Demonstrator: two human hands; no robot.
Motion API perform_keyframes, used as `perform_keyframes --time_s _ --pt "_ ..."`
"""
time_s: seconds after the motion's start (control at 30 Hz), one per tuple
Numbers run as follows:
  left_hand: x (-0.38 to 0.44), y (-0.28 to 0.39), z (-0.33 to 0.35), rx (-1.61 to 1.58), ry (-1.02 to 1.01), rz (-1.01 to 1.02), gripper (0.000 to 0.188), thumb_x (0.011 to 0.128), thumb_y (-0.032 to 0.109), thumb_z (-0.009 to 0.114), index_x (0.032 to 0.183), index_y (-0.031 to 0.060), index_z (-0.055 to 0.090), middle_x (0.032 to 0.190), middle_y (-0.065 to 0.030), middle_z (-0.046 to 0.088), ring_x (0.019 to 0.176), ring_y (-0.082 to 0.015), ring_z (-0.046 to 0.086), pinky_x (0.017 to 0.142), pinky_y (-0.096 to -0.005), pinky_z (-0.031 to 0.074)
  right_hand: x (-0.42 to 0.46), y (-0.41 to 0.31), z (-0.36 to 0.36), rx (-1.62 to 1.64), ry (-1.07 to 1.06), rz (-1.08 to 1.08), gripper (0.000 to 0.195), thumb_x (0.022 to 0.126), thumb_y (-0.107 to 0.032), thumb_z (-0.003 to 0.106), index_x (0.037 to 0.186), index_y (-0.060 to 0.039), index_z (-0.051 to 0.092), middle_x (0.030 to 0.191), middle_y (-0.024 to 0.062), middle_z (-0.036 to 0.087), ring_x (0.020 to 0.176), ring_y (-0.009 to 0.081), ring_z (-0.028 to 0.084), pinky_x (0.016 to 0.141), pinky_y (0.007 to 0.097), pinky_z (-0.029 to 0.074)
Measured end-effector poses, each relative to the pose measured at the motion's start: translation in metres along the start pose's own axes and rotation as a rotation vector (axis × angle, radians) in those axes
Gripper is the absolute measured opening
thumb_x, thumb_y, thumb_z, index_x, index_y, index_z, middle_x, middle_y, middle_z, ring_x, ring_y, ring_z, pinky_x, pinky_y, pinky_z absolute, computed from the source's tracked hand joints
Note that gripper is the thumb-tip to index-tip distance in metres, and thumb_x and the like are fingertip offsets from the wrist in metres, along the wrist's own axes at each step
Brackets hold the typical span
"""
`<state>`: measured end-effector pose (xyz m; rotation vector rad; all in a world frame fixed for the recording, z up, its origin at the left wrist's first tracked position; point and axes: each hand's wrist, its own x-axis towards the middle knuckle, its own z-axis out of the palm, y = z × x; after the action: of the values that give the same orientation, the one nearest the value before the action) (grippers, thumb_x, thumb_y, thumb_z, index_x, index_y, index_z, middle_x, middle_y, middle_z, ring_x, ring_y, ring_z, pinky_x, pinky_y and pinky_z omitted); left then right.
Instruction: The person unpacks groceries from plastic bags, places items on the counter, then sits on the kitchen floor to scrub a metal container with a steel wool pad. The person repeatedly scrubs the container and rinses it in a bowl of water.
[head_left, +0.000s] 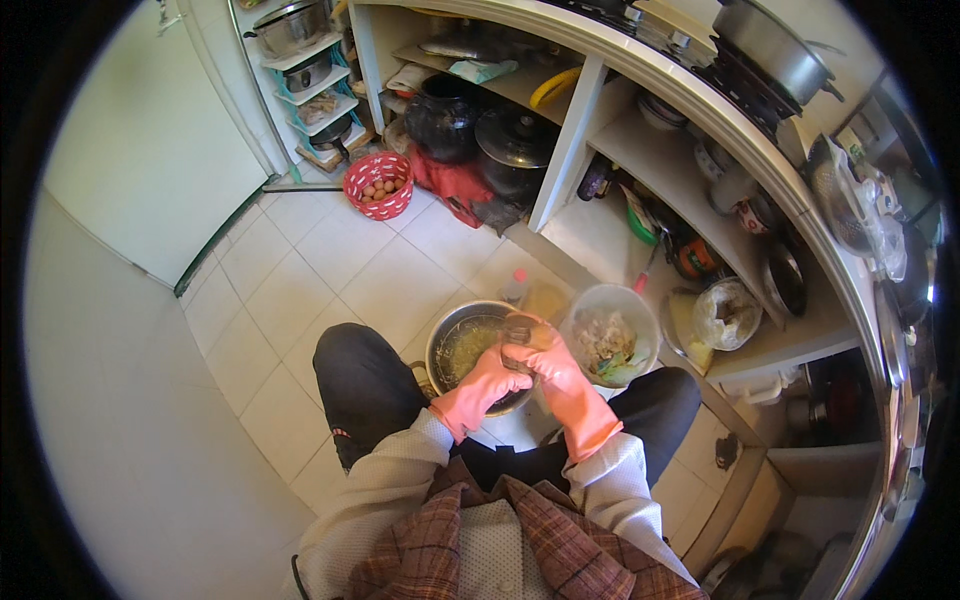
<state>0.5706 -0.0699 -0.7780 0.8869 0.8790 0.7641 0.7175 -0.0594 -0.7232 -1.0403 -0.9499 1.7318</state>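
Observation:
My left hand (480, 388) and my right hand (550, 358), both in pink rubber gloves, come together over the right side of a metal pot (431, 341). Between them they grip a small brownish item (517, 346), blurred and partly covered by the fingers; I cannot tell what it is. Cloudy yellowish liquid with bits in it (469, 349) fills the pot's bottom. Right of my hands stands a whitish plastic bucket (654, 330) holding pale scraps and green leafy pieces. A clear bottle with a pink cap (515, 285) stands just beyond the pot.
The pot and bucket stand on a tiled floor (300, 300) between my knees. A red basket of eggs (379, 187) sits farther off, beside black pots under the counter. Open cabinet shelves (675, 172) curve along the right, with a stove above. A small rack of pots stands at the upper left.

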Motion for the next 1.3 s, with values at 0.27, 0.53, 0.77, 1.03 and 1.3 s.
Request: perform_keyframes --time_s 0.27,0.53,0.77,1.03,1.3 --pt "-0.032 0.029 -0.004 -0.561 -0.721 -0.124 0.056 0.079 0.025 0.082 0.125 -0.0005 0.065 0.096 -0.0099 0.07 0.071 -0.0143 0.06 0.063 -0.0248 0.046 -0.002 0.008 -0.039 0.471 -0.519 0.166 0.078 0.09 -0.026 0.078 0.157 -0.0041 0.045 0.135 0.019 0.069 0.126 0.0325 0.067 0.106 0.0466 0.057" --pt "-0.005 0.007 -0.004 0.011 -0.061 -0.176 0.038 0.091 0.018 0.079 0.127 0.011 0.068 0.112 -0.0028 0.076 0.09 -0.0138 0.068 0.074 -0.0256 0.051 0.009 0.006 -0.034 0.045 -0.028 0.135 0.043 0.093 -0.015 0.079 0.133 -0.0046 0.067 0.113 0.0098 0.076 0.108 0.0259 0.072 0.092 0.0387 0.058" --pt "0.001 -0.016 0.009 0.772 0.423 -0.021 0.039 0.091 0.03 0.076 0.121 0.0055 0.072 0.115 -0.0203 0.077 0.112 -0.0358 0.074 0.09 -0.0428 0.058 0.021 0.083 0.024 -0.259 0.632 -0.204 0.077 0.083 -0.007 0.089 0.15 -0.0037 0.05 0.134 0.0161 0.068 0.121 0.0273 0.066 0.103 0.039 0.055" --pt "0.012 -0.036 -0.016 0.197 0.034 -0.206 0.026 0.083 0.026 0.082 0.097 0.0054 0.072 0.092 -0.0092 0.074 0.066 -0.0176 0.067 0.054 -0.0319 0.047 0.024 0.063 -0.019 0.124 0.188 0.013 0.061 0.086 -0.006 0.085 0.14 -0.0039 0.058 0.116 0.0097 0.071 0.106 0.021 0.07 0.086 0.0341 0.058" --pt "-0.002 -0.017 -0.025 -0.65 -0.556 -0.377 0.037 0.09 0.017 0.072 0.122 -0.0017 0.066 0.1 -0.0099 0.071 0.053 -0.0119 0.051 0.049 -0.0232 0.035 0.01 0.032 -0.046 0.556 -0.384 0.191 0.074 0.094 -0.013 0.075 0.16 -0.0066 0.041 0.131 0.0179 0.069 0.125 0.0337 0.067 0.103 0.0468 0.059"
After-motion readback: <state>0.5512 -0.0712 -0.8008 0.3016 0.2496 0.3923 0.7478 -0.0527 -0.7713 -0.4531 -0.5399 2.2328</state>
